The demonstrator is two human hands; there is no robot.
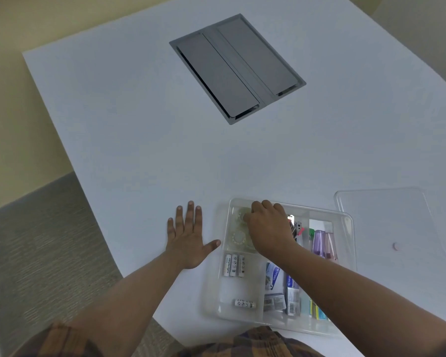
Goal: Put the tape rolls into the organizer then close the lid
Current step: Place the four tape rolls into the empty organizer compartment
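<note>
The right hand [267, 228] reaches into the organizer [345, 217], fingers curled over the tape rolls [238, 237]; its grip cannot be told. The left hand [187, 243] lies flat, released, on the desk [126, 137]. The lid [386, 228] lies right of the right hand.

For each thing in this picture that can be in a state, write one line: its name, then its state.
organizer: open, lid off.
lid: flat on the table, right of the organizer.
tape rolls: inside the far-left compartment.
right hand: in that compartment, fingers curled at the far roll; grip unclear.
left hand: open, flat on the table.
batteries: lying down, three side by side, one apart.
table hatch: flaps shut.
</note>
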